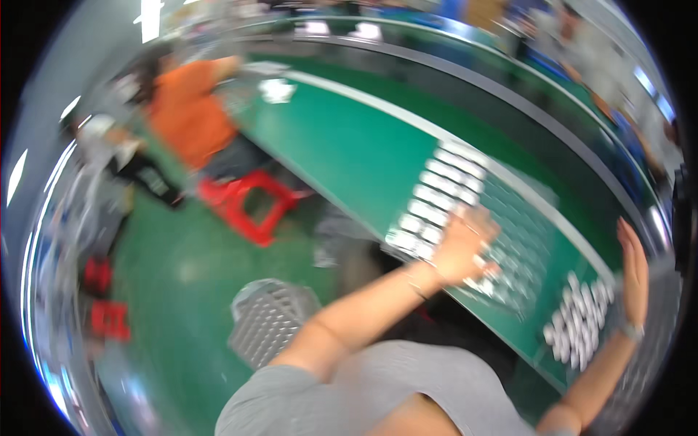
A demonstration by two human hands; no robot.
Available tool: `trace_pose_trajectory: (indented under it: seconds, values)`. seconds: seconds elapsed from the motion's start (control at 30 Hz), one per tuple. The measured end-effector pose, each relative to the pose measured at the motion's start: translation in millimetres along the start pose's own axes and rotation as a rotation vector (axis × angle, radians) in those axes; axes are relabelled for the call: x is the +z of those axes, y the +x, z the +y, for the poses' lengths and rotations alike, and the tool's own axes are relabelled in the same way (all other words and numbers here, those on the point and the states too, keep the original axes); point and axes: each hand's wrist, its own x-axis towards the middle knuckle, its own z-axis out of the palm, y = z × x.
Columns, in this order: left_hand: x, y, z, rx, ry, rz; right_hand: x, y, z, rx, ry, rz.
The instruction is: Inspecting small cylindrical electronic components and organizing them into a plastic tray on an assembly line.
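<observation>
A clear plastic tray (520,247) with rows of pockets lies on the green work surface. Small white parts (442,190) fill rows on its left side, while the pockets on its right side show no white parts. Over the middle of the tray is my left hand (465,243), smeared by motion. White bits show beside its fingers, but whether it holds them is unclear. At the far right my right hand (635,272) is raised with fingers stretched out and nothing visible in it. Beside it lies a loose heap of similar white parts (579,320).
A pale rail (371,94) runs along the green surface (349,149). Further left, a person in orange (187,109) sits at a red stool (254,207). A stack of pocketed trays (269,323) is low at my left. Other people are across the line.
</observation>
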Motion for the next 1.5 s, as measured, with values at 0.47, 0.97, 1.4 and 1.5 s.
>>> trace_pose_trajectory:
  seconds: [0.47, 0.97, 1.4, 1.5]
  values:
    - [27.3, 30.2, -17.7, -0.194, 0.483, -0.221, -2.2, -65.3, 77.6, 0.350, -0.455, 0.371]
    - [39.1, 33.9, -27.2, -0.156, 0.439, -0.170, 2.4, -39.3, 165.4, 0.708, -0.685, 0.167]
    - [26.3, 17.8, -33.9, -0.176, 0.182, -0.055, 3.8, -19.2, 212.3, 0.778, -0.814, -0.265]
    - [22.1, 12.7, -28.0, -0.235, 0.161, -0.105, -1.4, -24.0, 254.8, 0.623, -0.754, -0.166]
